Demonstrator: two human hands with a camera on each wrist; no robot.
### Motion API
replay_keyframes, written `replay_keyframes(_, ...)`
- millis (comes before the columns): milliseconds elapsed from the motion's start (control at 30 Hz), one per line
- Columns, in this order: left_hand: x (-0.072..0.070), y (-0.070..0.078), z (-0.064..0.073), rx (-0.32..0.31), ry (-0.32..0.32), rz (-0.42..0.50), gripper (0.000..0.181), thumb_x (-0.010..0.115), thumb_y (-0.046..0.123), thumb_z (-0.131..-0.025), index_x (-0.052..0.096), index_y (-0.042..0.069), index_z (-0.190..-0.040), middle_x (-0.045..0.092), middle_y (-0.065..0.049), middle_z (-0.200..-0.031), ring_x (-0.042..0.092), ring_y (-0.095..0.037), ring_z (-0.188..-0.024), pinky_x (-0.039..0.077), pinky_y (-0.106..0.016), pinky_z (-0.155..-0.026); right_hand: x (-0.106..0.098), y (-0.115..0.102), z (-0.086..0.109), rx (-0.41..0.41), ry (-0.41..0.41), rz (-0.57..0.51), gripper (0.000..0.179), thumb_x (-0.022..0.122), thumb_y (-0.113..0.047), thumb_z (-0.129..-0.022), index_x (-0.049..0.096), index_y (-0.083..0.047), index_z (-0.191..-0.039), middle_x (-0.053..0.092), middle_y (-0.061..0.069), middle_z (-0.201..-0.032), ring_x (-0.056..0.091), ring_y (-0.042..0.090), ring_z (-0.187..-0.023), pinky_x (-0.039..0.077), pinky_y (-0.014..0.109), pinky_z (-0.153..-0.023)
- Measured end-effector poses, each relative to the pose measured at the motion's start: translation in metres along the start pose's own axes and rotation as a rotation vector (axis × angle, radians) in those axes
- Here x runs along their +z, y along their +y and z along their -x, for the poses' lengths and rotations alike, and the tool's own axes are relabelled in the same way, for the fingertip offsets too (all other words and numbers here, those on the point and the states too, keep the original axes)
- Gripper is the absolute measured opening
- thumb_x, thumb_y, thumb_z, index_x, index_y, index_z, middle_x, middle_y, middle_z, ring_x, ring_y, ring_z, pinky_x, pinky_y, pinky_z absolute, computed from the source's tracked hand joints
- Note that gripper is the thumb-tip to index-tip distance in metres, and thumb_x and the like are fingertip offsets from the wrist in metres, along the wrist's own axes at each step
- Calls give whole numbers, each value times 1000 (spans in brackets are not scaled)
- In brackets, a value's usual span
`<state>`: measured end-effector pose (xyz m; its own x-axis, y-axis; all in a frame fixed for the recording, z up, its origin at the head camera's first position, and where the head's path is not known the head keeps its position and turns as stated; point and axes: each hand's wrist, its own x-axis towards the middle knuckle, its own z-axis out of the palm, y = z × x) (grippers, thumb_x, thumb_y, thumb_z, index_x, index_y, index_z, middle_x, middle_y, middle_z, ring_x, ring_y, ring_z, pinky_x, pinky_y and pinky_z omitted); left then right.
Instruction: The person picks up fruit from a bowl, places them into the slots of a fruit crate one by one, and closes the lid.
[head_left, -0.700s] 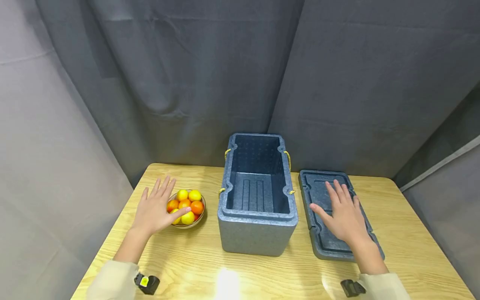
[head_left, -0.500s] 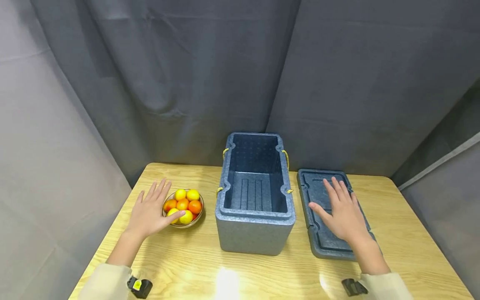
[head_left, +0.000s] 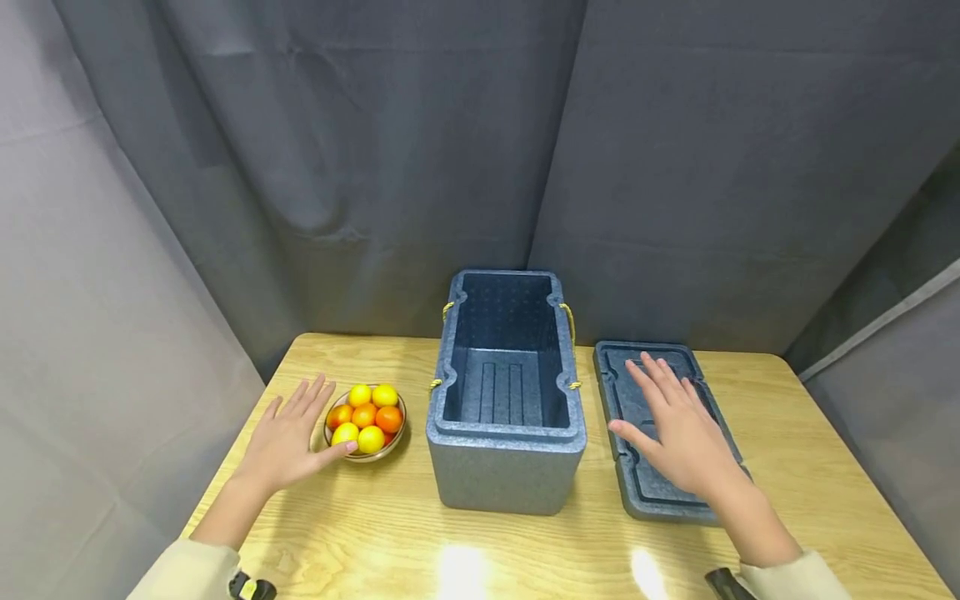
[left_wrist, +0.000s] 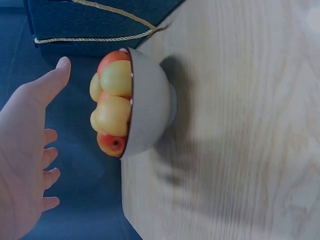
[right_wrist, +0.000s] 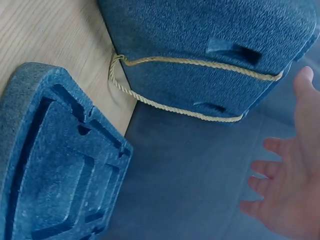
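Note:
My left hand (head_left: 285,437) hovers with spread fingers at the left side of a fruit bowl (left_wrist: 152,100); its thumb overlaps the bowl's rim in the head view. Yellow and orange round fruits (head_left: 365,416) are heaped in the bowl. Over a grey foam lid (head_left: 637,483) on the right, my right hand (head_left: 682,437) is held in the air, fingers spread and holding nothing. Between the hands stands a deep grey foam box (head_left: 506,475), its top uncovered and its grooved floor bare. The left wrist view shows the bowl's pale outer side beyond my left thumb.
Yellow rope handles (right_wrist: 200,62) hang along the sides of the box. Everything stands on a light wooden table (head_left: 375,533) with rounded far corners. Grey curtains (head_left: 375,167) close off the back and both sides.
My left hand has drifted left and down from the bowl, so its thumb covers less of the fruit. The right hand has shifted slightly left, tilting a little. Box, lid and bowl stay put.

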<state>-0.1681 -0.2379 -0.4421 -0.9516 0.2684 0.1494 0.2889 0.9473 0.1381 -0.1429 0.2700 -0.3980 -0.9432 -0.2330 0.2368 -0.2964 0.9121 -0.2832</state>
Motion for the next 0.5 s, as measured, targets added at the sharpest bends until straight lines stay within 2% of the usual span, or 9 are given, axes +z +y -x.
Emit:
replay_keyframes(333, 6, -5, 8, 27, 3, 10, 89, 58, 66, -82, 37, 8, -147, 36, -18, -154, 37, -39, -140, 31, -63, -108, -12, -20, 2, -109, -27, 1, 82, 60, -51, -89, 21, -19, -154, 22, 11, -161, 19, 32, -149, 17, 51, -121)
replay_keyframes(500, 8, -6, 10, 16, -6, 38, 87, 58, 63, -84, 38, 7, -146, 38, -20, -152, 39, -40, -138, 33, -64, -107, -15, -33, 0, -146, -62, -15, 81, 59, -52, -89, 22, -19, -154, 22, 10, -161, 21, 32, -149, 23, 54, -118)
